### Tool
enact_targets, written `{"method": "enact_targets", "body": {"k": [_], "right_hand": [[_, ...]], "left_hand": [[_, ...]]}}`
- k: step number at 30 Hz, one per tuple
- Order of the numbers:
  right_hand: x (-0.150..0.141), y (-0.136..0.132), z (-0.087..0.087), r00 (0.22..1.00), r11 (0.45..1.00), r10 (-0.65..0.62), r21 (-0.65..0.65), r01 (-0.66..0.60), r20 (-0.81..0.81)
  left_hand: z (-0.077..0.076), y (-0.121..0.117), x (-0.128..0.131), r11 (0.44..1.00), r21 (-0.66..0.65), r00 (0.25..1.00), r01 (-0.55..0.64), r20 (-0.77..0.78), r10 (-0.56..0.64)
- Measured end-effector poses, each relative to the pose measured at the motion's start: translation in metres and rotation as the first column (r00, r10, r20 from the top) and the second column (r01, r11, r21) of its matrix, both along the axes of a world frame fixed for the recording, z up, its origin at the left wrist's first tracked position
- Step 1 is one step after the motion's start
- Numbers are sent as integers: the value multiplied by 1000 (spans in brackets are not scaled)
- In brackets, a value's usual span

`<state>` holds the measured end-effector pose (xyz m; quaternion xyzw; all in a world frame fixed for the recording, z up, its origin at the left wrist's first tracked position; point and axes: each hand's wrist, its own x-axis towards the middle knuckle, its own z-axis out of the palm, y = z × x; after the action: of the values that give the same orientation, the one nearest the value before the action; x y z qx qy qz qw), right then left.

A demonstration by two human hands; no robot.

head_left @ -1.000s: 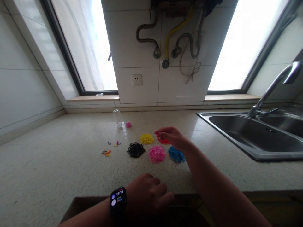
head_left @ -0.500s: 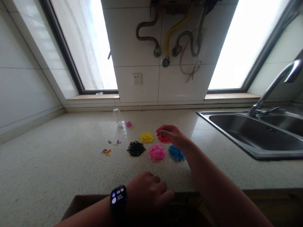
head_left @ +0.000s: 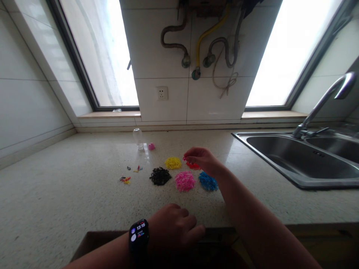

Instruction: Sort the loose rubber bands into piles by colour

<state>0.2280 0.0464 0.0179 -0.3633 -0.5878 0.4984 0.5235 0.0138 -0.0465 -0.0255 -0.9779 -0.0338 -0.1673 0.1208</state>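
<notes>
My right hand (head_left: 200, 158) reaches over the red pile (head_left: 193, 165) with thumb and forefinger pinched. A reddish speck shows at the fingertips, too small to make out. My left hand (head_left: 175, 226), a dark watch (head_left: 138, 235) on its wrist, rests at the counter's front edge with curled fingers and nothing visible in them. Between the hands lie heaps of small loop-like pieces: a pink pile (head_left: 185, 181), a blue pile (head_left: 208, 181), a black pile (head_left: 160, 176) and a yellow pile (head_left: 173, 163). Farther left is a small mixed cluster (head_left: 125, 180) of coloured pieces.
A clear bottle (head_left: 138, 139) stands behind the piles, beside a small pink cap-like thing (head_left: 151, 146). A few loose pieces (head_left: 137, 169) lie left of the black heap. The steel sink (head_left: 280, 157) and its faucet (head_left: 322, 108) take up the right side of the speckled counter (head_left: 70, 186).
The view has shifted very slightly. My right hand stays over the red pile, its pinched fingertips a touch lower. The left hand rests where it was.
</notes>
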Motion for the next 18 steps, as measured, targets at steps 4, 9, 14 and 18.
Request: {"method": "enact_targets", "body": {"k": [4,9,14,18], "right_hand": [[1,1,-1,1000,1000,3,6,-3,10],[2,2,-3,1000,1000,5,8,-5,6],[2,3,-4,1000,1000,7,-7,-7,-16],[3,3,-5,1000,1000,24,-7,-24,-19]], "left_hand": [[1,0,0,1000,1,1000,5,-14,-5],[2,0,0,1000,7,1000,-4,-10,4],[1,0,1,1000,3,1000,2,13,-2],[1,0,1,1000,0,1000,-2,-2,2]]}}
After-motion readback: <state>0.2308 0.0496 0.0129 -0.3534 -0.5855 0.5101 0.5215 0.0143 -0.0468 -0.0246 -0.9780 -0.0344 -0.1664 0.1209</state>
